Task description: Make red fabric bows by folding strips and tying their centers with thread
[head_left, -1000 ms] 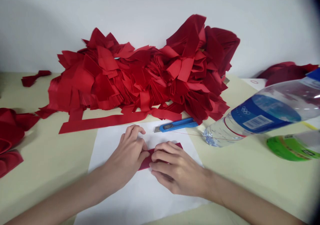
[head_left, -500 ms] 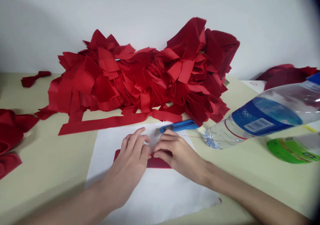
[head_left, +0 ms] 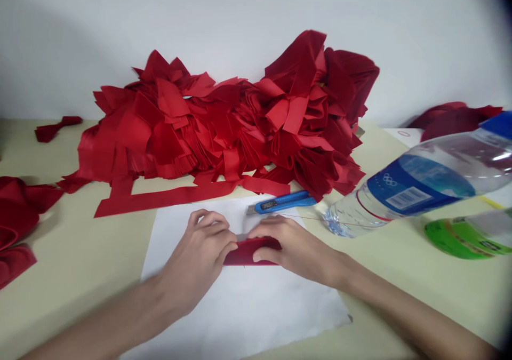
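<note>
A dark red strip of velvet-like ribbon [head_left: 247, 252] lies across a white paper sheet [head_left: 256, 306], between my two hands. My left hand [head_left: 206, 250] is closed on the strip's left end, thumb and fingers pinching its edge. At the strip's right part, my right hand [head_left: 286, 245] curls with the thumb in front and the fingers behind, gripping it. From beside my right hand, a thin red thread [head_left: 304, 218] runs to the large water bottle [head_left: 416, 184], which has a red band around it. Just behind my hands lies a blue utility knife [head_left: 282, 202], its blade end pointing left.
A large heap of red ribbon pieces [head_left: 224, 125] spreads along the wall. More red pieces lie at the left edge [head_left: 18, 210] and far right [head_left: 456, 120]. A green-labelled bottle [head_left: 460, 237] is at the right, in front of the water bottle.
My hands have moved apart along the red strip, showing more of its middle. My left fingers have curled in, and my right hand has shifted slightly right.
</note>
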A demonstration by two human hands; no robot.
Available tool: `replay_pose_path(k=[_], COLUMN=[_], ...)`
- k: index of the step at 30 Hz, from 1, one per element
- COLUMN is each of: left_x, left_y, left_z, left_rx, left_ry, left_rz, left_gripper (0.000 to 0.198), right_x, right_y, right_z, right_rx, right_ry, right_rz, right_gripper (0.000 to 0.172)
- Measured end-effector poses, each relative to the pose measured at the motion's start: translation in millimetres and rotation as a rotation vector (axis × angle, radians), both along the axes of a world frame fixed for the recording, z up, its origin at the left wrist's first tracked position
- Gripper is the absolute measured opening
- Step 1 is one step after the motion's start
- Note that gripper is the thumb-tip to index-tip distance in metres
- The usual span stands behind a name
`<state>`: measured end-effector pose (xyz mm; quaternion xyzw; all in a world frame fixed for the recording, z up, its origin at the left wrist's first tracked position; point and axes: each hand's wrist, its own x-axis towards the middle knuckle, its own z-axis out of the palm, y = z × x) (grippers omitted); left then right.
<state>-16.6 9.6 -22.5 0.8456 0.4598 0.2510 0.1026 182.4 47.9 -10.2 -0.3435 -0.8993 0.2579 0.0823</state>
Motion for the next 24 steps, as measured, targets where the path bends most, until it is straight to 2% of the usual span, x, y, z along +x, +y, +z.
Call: replay_pose_path(k=[2,4,6,8,10,13,17,21,24], left_x=[-5.3,-10.2,-12.6,-11.4,-8.0,-2.3,3.2,6.5,7.3], left_y=[0.8,-2.5,-11.1,-23.1,-35.0,-45.8,-46.3,-42.2,-39.4], left_z=[1.6,2.3,0.8,-3.2,-8.1,-14.1,-18.8,-19.3,-16.0], left_rx=[0.191,0.467,0.680,0.737,0.687,0.599,0.461,0.284,0.166], left_ry=[0.030,0.129,0.277,0.386,0.428,0.455,0.291,0.127,0.097], left_rz=[-0.021,-0.098,-0.229,-0.352,-0.415,-0.410,-0.243,-0.102,-0.032], left_gripper=[0.020,0.021,0.022,0.023,0.022,0.022,0.025,0.028,0.033], right_x=[8.4,17.7,27.1,35.3,40.8,40.2,21.0,-1.1,-8.3], right_y=[0.3,-3.0,-9.2,-17.0,-25.2,-37.0,-47.2,-45.5,-39.0], right_z=[1.8,1.3,-0.3,-0.3,2.6,10.5,12.2,-1.7,-8.7], right_rx=[0.115,0.379,0.617,0.654,0.523,0.355,0.265,0.280,0.240], right_ry=[-0.037,-0.030,-0.050,-0.119,-0.168,-0.136,-0.040,-0.037,-0.033], right_rz=[-0.028,-0.068,-0.066,-0.006,0.049,0.070,0.092,0.126,0.107], right_gripper=[0.003,0.011,0.018,0.019,0.015,0.018,0.018,0.013,0.019])
